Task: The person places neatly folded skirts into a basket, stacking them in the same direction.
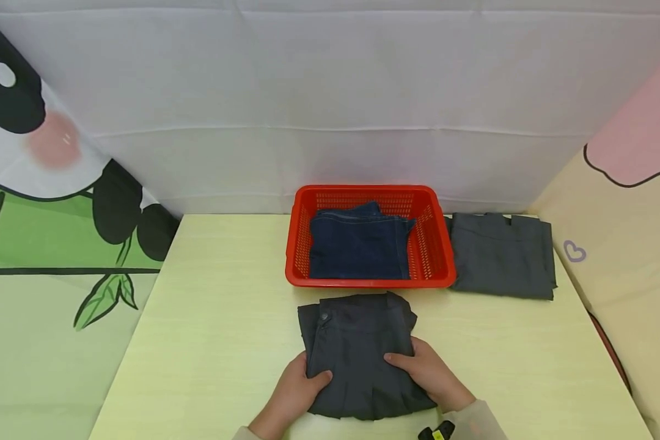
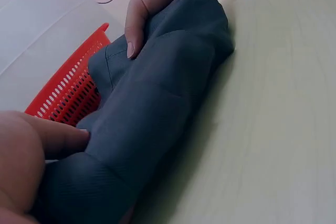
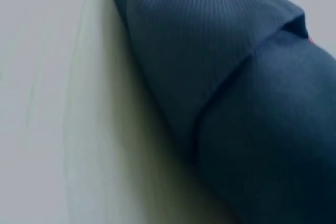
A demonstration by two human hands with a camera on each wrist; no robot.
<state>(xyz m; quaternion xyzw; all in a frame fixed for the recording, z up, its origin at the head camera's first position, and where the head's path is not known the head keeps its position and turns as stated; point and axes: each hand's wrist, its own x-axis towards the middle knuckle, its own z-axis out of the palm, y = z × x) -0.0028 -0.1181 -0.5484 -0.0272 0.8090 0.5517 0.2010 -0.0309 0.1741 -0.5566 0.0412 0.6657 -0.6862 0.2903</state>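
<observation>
Left edge of the folded grey garment (image 1: pixel 363 354), just in front of the red basket (image 1: pixel 371 283), is gripped by the left hand (image 1: pixel 302 388); the right edge's held by the right hand (image 1: pixel 426 373). Probably light, soft, pretty floppy, nothing fragile; best supported from both sides.

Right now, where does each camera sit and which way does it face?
Head: on the head, looking forward and down at the table, dark garment, left hand and right hand.
Left wrist: on that wrist, looking across the garment; both hands show.
Right wrist: on that wrist, close on garment and table; no hand visible.
Shared: head and left wrist both show the red basket.
</observation>
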